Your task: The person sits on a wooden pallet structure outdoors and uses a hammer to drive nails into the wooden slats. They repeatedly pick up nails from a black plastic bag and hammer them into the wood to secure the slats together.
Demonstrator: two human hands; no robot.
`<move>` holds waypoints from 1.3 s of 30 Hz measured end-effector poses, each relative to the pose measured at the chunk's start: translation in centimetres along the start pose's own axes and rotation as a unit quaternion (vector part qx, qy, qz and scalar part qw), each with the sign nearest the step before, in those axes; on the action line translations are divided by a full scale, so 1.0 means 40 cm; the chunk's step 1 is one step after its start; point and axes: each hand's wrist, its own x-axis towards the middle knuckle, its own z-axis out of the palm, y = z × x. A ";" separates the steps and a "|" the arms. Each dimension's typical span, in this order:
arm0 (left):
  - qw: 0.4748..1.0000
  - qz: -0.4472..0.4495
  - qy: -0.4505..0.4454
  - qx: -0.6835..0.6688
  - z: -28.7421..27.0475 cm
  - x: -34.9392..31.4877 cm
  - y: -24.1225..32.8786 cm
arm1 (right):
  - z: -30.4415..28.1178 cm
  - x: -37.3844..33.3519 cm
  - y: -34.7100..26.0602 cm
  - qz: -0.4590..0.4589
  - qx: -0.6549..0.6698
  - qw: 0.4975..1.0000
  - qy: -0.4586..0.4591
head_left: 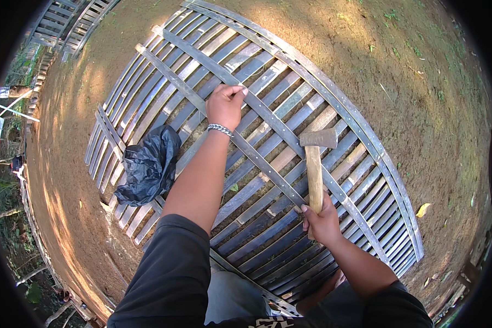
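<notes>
A slatted bamboo panel (290, 188) lies on the ground before me, its narrow slats crossed by long strips with small nail heads along them. My left hand (225, 106) is closed in a pinch against one cross strip in the panel's upper middle; whatever sits between the fingertips is too small to make out. My right hand (323, 220) grips the wooden handle of a hatchet (314, 169) low down. The hatchet's dull metal head is at the top, over the panel's right part. Left of my left forearm, a crumpled black plastic bag (150, 164) rests on the slats.
Brown bare soil (421, 109) surrounds the panel. More slatted panels (71, 24) stand at the far left. A low border of sticks and plants (16, 218) runs along the left side. My leg (235, 298) is at the panel's near edge.
</notes>
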 end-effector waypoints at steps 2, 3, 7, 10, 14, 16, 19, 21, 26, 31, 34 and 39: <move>1.000 -0.004 0.003 0.015 0.003 0.002 0.004 | -0.002 0.001 0.001 0.007 0.004 1.000 -0.005; 1.000 -0.005 0.006 0.022 0.002 0.006 0.000 | -0.002 0.002 -0.002 0.008 0.005 1.000 -0.007; 0.999 -0.037 -0.013 0.000 0.001 0.009 0.008 | 0.001 0.003 -0.002 0.008 0.018 1.000 -0.005; 0.999 -0.037 -0.017 -0.009 0.003 0.012 0.001 | 0.003 0.004 0.000 0.016 0.026 1.000 0.002; 1.000 -0.022 -0.009 -0.006 0.004 0.008 -0.011 | 0.001 0.005 0.000 0.015 0.019 1.000 -0.004; 0.999 0.012 0.005 0.032 0.009 -0.005 -0.001 | -0.001 0.005 -0.001 0.017 0.022 1.000 -0.002; 0.989 0.100 0.038 0.097 0.009 -0.015 -0.004 | 0.012 -0.010 -0.030 0.025 -0.031 0.999 0.004; 0.986 0.111 0.038 0.118 0.008 -0.017 -0.005 | 0.018 -0.014 -0.037 -0.063 -0.138 0.988 0.025; 0.988 0.098 0.042 0.113 0.005 -0.024 -0.003 | 0.064 0.048 -0.140 -0.202 -0.256 0.945 -0.005; 0.989 0.110 0.052 0.088 0.008 -0.017 0.002 | 0.113 0.172 -0.288 -0.237 -0.327 0.915 0.012; 0.988 0.109 0.052 0.094 0.007 -0.017 0.010 | 0.103 0.215 -0.316 -0.253 -0.391 0.885 0.014; 0.990 0.090 0.039 0.105 0.000 -0.018 0.005 | 0.118 0.205 -0.354 -0.258 -0.389 0.884 0.016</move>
